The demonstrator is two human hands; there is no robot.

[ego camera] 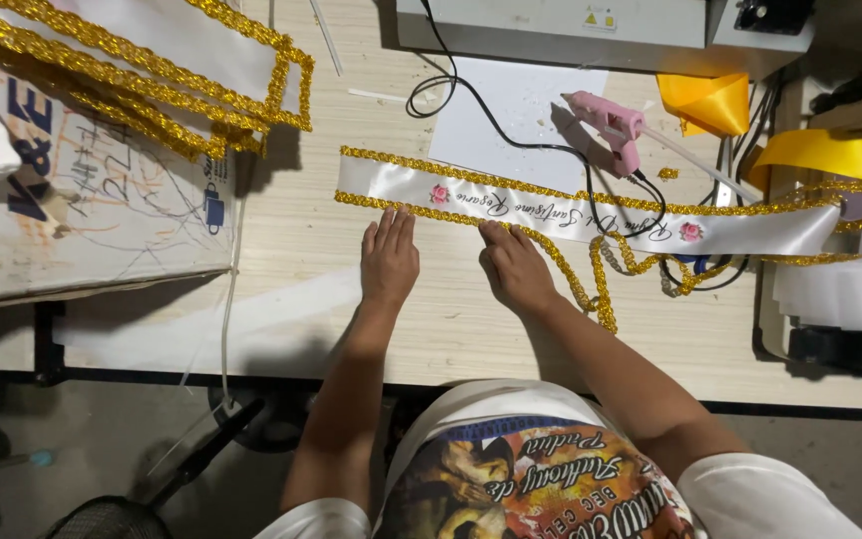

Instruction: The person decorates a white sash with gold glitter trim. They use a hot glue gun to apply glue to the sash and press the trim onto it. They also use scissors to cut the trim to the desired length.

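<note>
Left hand (389, 258) lies flat, fingers together, tips pressing the gold glitter trim (551, 262) along the lower edge of the white satin sash (551, 210), which runs across the pale wooden table (301, 250). Right hand (516, 265), flat at 3 o'clock of the left, also presses the trim. Pink glue gun (606, 125) lies at 1 o'clock, beyond the sash.

Glossy white satin sash (551, 205) edged with rough glittery gold braid (571, 279) lies on matt pale wood table (291, 240).
</note>
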